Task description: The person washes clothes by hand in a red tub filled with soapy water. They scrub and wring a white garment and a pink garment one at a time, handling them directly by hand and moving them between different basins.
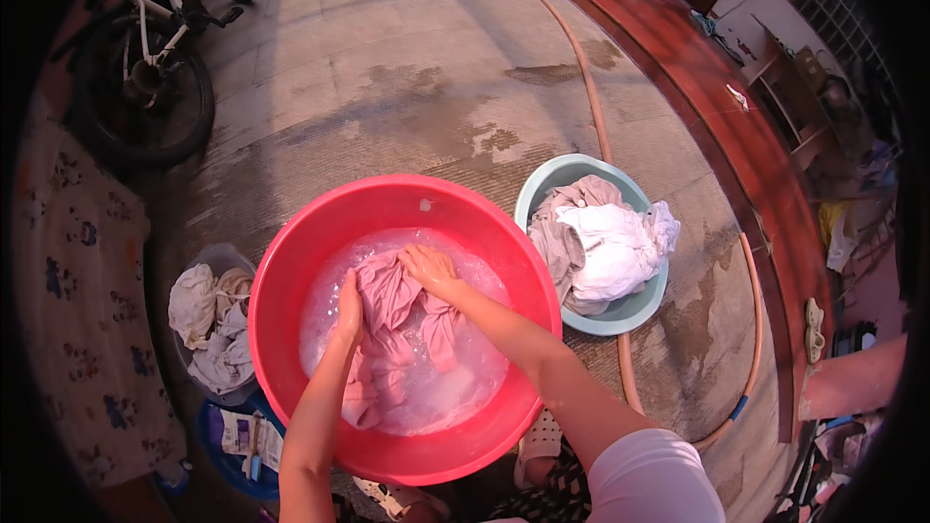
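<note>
A wet garment [385, 292], pinkish in the basin's light, is bunched between my two hands, its lower folds trailing into sudsy water [465, 385]. My right hand [430, 269] grips the top of the bunch from above. Along its left side, my left hand [349, 309] holds the cloth, with some of its fingers hidden. All this is inside a large red plastic basin [298, 232], whose inner wall rises well above the water. A small pale spot [425, 205] shows on the far inner wall.
At right, a light-blue basin [536, 185] holds white laundry [614, 247] and greyish clothes [556, 254]. A hose [588, 80] passes it. Left are a clear tub of pale laundry [195, 301], a blue basin [218, 468] with a brush [253, 443], a patterned cloth cover [94, 319] and a bicycle [156, 36].
</note>
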`<action>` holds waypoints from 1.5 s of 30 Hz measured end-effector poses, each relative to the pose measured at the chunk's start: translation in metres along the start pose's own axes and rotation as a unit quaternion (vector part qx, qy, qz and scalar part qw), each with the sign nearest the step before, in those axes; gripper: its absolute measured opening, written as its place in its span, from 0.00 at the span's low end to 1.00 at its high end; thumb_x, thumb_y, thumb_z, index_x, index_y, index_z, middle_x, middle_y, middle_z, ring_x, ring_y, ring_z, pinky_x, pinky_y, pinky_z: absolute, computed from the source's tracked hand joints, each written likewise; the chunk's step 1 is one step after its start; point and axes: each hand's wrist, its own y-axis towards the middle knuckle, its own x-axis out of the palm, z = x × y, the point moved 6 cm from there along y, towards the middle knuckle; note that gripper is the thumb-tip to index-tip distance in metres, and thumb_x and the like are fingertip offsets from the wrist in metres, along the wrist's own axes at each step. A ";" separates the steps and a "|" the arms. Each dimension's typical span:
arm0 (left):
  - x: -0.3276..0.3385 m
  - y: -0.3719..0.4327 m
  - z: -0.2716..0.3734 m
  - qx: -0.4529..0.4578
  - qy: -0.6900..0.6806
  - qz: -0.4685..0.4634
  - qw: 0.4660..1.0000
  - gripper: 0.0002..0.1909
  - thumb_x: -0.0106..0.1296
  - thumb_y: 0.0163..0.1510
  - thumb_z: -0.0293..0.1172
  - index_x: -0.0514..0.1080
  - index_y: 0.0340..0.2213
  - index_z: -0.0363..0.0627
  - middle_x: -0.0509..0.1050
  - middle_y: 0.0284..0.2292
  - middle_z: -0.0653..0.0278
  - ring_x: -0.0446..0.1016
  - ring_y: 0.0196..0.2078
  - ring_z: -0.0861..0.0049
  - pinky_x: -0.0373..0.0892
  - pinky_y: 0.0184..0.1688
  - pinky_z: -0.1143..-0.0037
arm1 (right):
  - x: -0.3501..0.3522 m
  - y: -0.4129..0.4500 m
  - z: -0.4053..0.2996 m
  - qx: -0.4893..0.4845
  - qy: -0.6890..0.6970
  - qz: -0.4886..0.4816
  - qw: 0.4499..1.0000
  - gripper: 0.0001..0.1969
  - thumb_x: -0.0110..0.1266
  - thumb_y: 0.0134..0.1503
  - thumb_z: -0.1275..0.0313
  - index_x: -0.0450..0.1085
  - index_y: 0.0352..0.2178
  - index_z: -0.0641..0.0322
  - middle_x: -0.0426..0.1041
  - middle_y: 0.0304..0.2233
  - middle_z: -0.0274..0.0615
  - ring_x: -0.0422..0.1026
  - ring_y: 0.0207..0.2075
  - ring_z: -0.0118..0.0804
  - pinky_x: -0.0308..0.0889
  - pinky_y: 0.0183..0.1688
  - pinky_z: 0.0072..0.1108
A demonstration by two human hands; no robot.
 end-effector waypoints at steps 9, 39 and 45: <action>0.007 -0.006 -0.024 0.197 0.738 0.005 0.646 0.28 0.46 0.51 0.44 0.59 0.52 0.49 0.48 0.58 0.54 0.51 0.58 0.51 0.50 0.54 0.47 | 0.052 -0.041 0.035 0.073 0.167 -0.253 0.950 0.23 0.48 0.50 0.56 0.63 0.47 0.51 0.63 0.47 0.50 0.60 0.50 0.51 0.57 0.51 0.36; 0.014 -0.027 -0.013 -0.045 -0.265 -0.045 0.962 0.19 0.35 0.58 0.43 0.64 0.43 0.44 0.71 0.36 0.62 0.71 0.39 0.70 0.69 0.41 0.73 | -0.047 0.014 -0.125 -0.155 0.157 0.186 0.957 0.07 0.49 0.39 0.69 0.65 0.23 0.59 0.64 0.21 0.42 0.69 0.21 0.42 0.66 0.21 0.30; 0.039 -0.037 0.017 -0.065 -0.177 -0.133 0.973 0.19 0.36 0.58 0.42 0.67 0.43 0.41 0.71 0.40 0.60 0.69 0.43 0.73 0.68 0.45 0.72 | -0.024 -0.008 -0.033 -0.088 -0.022 0.034 0.995 0.10 0.45 0.47 0.66 0.64 0.30 0.59 0.70 0.24 0.44 0.71 0.21 0.43 0.66 0.22 0.32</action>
